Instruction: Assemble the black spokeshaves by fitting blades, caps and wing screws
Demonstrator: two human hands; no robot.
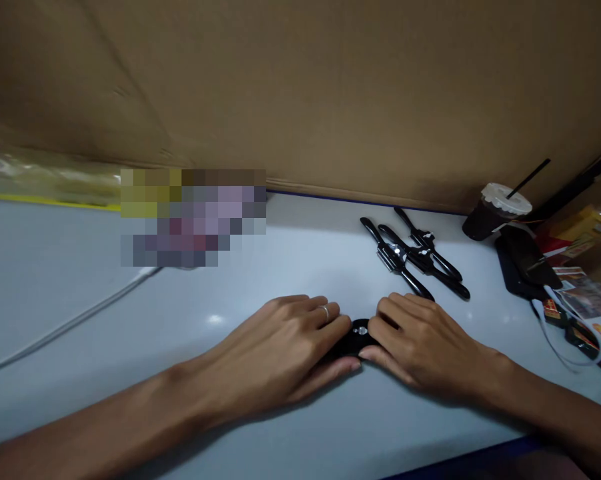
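Note:
A black spokeshave (359, 339) lies low over the white table, with only its middle and two bright screws showing. My left hand (300, 343), with a ring on one finger, is closed around its left handle. Around the right side, my right hand (417, 337) is closed too, its thumb close to my left thumb. Both handles are mostly hidden under my fingers. Just beyond my right hand, three more black spokeshaves (395, 256) rest in a loose, overlapping group.
A lidded cup (493, 212) of dark drink with a straw stands at the back right. Near it are a black phone-like device (527, 260), a white cable (547, 330) and colourful packets (580, 230). A pixelated patch covers something at back left. Cardboard (305, 87) rises behind the table.

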